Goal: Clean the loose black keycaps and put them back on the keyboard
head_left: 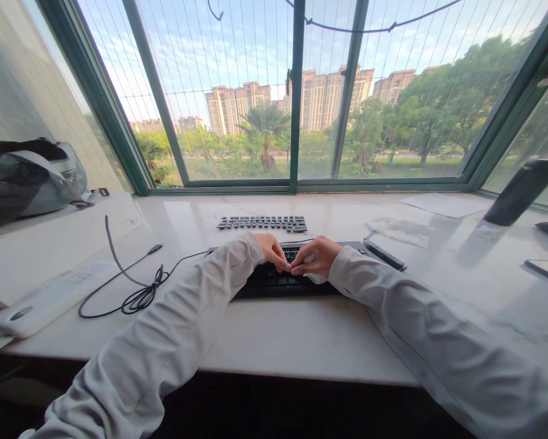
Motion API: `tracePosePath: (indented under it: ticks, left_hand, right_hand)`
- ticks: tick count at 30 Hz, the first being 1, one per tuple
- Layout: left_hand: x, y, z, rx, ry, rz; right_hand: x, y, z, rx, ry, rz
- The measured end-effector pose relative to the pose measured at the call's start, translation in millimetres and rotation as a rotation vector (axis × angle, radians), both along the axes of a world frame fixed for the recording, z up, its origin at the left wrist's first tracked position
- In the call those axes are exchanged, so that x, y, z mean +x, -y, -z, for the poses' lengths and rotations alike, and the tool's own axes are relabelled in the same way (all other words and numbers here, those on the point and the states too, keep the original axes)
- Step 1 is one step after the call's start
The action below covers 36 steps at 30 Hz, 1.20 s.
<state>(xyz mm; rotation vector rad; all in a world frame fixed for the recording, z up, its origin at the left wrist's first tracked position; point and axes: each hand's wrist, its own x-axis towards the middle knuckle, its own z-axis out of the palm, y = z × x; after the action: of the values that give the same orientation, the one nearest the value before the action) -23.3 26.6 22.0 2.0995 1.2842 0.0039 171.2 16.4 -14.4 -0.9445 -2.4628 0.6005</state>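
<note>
In the middle of the frame, left hand (pixel 274 249) and right hand (pixel 317 256) resting on a black keyboard (pixel 274 284), fingertips pressed together, both curled narrow; impossible to tell whether holding a small piece. Just above the keyboard, rows of loose keys (pixel 262 223) on the white counter (pixel 278 335). To the left, a coiled black cable (pixel 141 297).

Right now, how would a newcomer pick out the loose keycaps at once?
Start at the middle window post and drop to the white counter. The keycaps lie there in rows, beyond the black keyboard under the left hand and right hand. Unlike the keyboard, they are a frameless patch of separate caps that no hand touches.
</note>
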Motion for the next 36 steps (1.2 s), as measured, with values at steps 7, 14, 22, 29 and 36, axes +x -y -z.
tracePosePath:
  ticks: [7, 14, 22, 29, 36]
  left_hand:
    - [-4.1, 0.8, -4.2, -0.038, -0.003, 0.043]
    - [-4.7, -2.2, 1.2, -0.025, 0.033, 0.049]
    - [-1.6, 1.5, -0.4, 0.012, 0.041, 0.066]
    - [-1.1, 1.4, 0.3, 0.010, 0.062, 0.042]
    - [-0.2, 3.3, 1.0, 0.023, 0.089, 0.036]
  right_hand:
    - [-3.1, 4.9, -2.4, -0.004, 0.030, 0.039]
    - [-2.6, 3.0, 0.6, 0.017, 0.009, 0.017]
    - [-2.3, 0.4, 3.1, 0.001, 0.000, 0.012]
    - [-2.2, -1.4, 6.1, -0.015, -0.038, 0.011]
    - [-2.8, 0.0, 4.5, -0.014, -0.025, 0.031]
